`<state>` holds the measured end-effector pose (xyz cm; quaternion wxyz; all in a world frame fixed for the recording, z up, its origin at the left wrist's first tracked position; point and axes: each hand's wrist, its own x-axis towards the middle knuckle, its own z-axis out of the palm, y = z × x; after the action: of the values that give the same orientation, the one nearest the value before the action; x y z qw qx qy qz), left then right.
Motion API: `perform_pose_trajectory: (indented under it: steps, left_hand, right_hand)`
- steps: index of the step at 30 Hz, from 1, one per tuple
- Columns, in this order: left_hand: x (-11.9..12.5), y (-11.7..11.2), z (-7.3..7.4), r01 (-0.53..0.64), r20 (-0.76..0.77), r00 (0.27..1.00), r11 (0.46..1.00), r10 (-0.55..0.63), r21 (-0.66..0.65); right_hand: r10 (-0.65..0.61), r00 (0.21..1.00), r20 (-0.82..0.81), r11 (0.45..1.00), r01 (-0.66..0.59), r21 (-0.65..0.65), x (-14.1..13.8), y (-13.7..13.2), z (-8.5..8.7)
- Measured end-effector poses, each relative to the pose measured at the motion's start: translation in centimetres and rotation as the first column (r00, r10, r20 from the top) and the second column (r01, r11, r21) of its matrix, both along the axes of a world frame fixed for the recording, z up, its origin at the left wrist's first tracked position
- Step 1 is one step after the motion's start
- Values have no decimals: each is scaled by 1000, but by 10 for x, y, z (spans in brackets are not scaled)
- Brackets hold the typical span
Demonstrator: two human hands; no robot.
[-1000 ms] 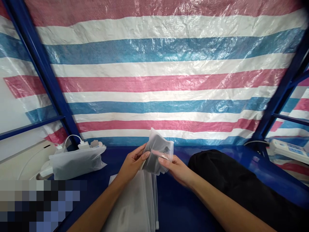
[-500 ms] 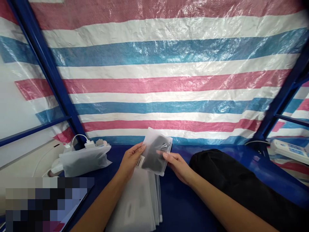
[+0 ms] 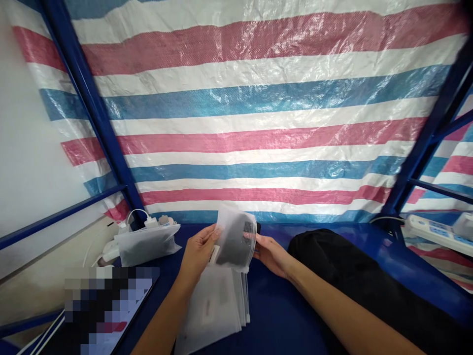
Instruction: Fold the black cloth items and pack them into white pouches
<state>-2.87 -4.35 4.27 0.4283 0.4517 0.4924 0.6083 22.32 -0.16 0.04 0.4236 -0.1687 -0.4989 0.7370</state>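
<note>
Both hands hold up a small frosted plastic bag (image 3: 235, 237) with a dark folded item inside. My left hand (image 3: 199, 251) pinches the bag's left edge with thumb and fingers. My right hand (image 3: 271, 254) grips its right side from behind, fingers partly hidden by the bag. Directly beneath them, a stack of flat frosted zip bags (image 3: 216, 308) lies on the blue table (image 3: 281, 315).
A black cloth pile (image 3: 354, 276) lies on the right of the table. A filled frosted bag (image 3: 148, 244) rests at the back left beside white chargers (image 3: 155, 222). A white power strip (image 3: 434, 229) sits far right. Blue frame posts and a striped tarp close off the back.
The bag has turned more upright between my hands and shifted slightly right. The camera view has swung left and downward.
</note>
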Motion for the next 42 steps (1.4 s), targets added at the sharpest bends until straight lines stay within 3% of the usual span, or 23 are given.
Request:
perform_pose_trajectory:
  steps: [3,7,11,15,18,19,21,24,26,29,32,35,37,40,42]
  left_hand:
    - [-7,-19,1,-67,76,995,998,68,-17]
    - [-15,-45,-9,-145,129,980,986,154,-81]
    - [-27,-74,-15,-308,112,939,940,326,-147]
    - [-42,-100,-19,-362,-89,932,921,352,-146]
    - [-42,-109,-28,-333,-329,903,934,278,-125]
    - [-39,-110,-32,-340,-430,861,936,272,-89]
    - [-29,-110,-37,-333,-641,709,941,294,63]
    - [-6,-106,-42,-120,-849,462,966,258,229]
    - [9,-102,-48,-8,-918,371,989,140,148]
    - [23,-91,-60,-45,-959,282,999,-13,-26]
    - [21,-75,-66,0,-967,239,996,-88,-90]
    - [17,-55,-58,31,-951,270,989,-148,-145]
    - [25,-39,-46,12,-926,350,990,-139,-144]
    - [51,-7,-23,95,-798,603,993,3,75]
    - [71,15,-9,215,-650,760,947,-9,239]
  right_hand:
    - [-91,996,-17,996,91,-7,-2,-2,-1]
    - [-161,987,4,985,161,-67,-9,-2,-10]
    - [-328,942,-67,918,301,-259,-2,11,-13]
    - [-466,871,-154,822,361,-441,14,26,-7]
    - [-431,888,-160,849,339,-406,16,27,-4]
    - [-419,896,-147,861,341,-377,14,26,-4]
    - [-409,904,-123,879,354,-319,10,21,-5]
    - [-388,917,-98,900,354,-255,5,14,-7]
    - [-380,922,-77,907,355,-227,4,14,-7]
    - [-427,902,-66,878,397,-267,6,19,-8]
    - [-476,877,-66,831,424,-359,10,25,-10]
    - [-434,898,-73,838,373,-397,12,27,-11]
    - [-354,932,-82,856,288,-430,14,26,-10]
    - [-216,969,-117,869,136,-476,16,20,-5]
    - [-138,979,-148,873,50,-484,17,16,-1]
